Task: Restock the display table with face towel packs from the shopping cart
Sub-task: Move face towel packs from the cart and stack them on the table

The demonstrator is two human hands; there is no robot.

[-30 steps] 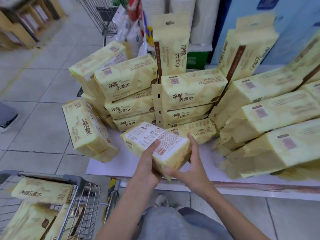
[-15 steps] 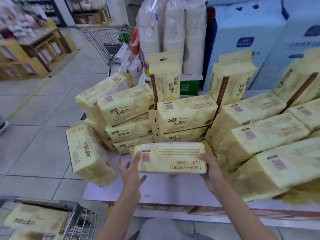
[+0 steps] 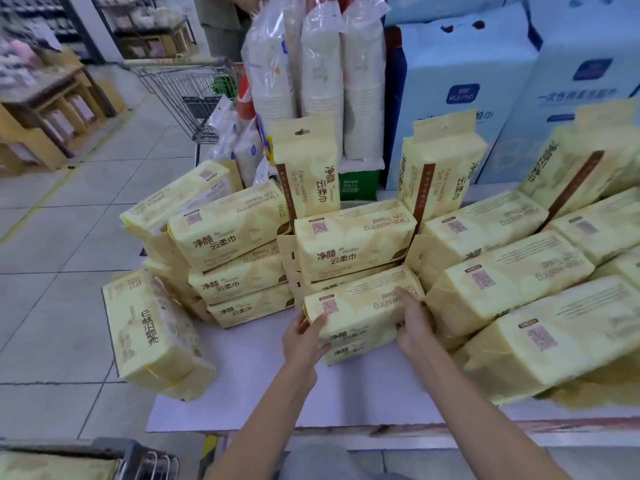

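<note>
We seat 1 face towel pack (image 3: 360,306) on the lower pack (image 3: 360,351); left hand (image 3: 304,341) and right hand (image 3: 414,327) grip its ends. Next, likely: release evenly, reach the shopping cart (image 3: 152,460) behind the left hand.

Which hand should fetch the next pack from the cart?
Left. Both hands hold the pack on the stack, but the shopping cart lies at lower left, on the left hand's side; the right hand would likely cross the body.
</note>
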